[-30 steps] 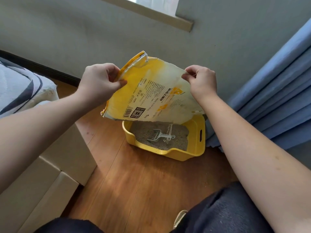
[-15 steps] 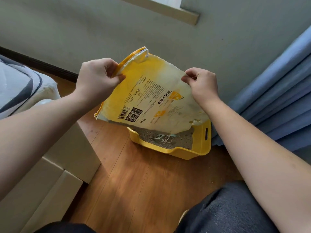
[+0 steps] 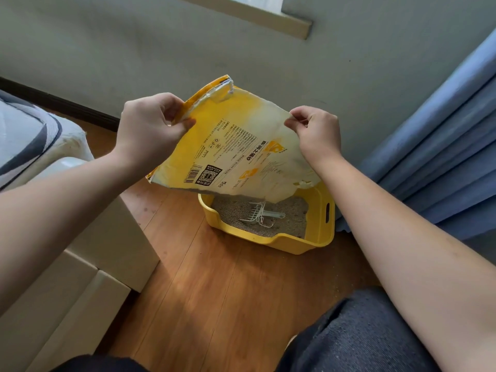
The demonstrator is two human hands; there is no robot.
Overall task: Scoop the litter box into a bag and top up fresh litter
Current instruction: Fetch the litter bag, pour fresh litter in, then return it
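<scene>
The left hand (image 3: pixel 150 132) pinches one bottom corner of the upended litter bag (image 3: pixel 236 146) between thumb and curled fingers, and the right hand (image 3: pixel 316 135) pinches the other corner; the bag hangs mouth-down, its torn lower edge just above the yellow litter box (image 3: pixel 319 224), which sits on the wood floor (image 3: pixel 214 291) against the wall beside the blue curtain (image 3: pixel 442 146); a white slotted scoop (image 3: pixel 261 214) with a loose bit of string lies on the grey litter (image 3: pixel 233 213) inside; the bag looks flat and nearly spent, so I judge the top-up close to done; the left end of the mouth overhangs the box's near-left rim, so any last granules shaken out there could scatter on the floor; a sharp shake could also raise dust, or the thin corner could slip from the right-hand pinch and drop the bag onto the scoop; fresh litter falling on the scoop would bury it; compared with a second ago, the bag sits lower and covers more of the box, hiding the back of the litter bed, while both pinches are unchanged and the scoop lies where it was
</scene>
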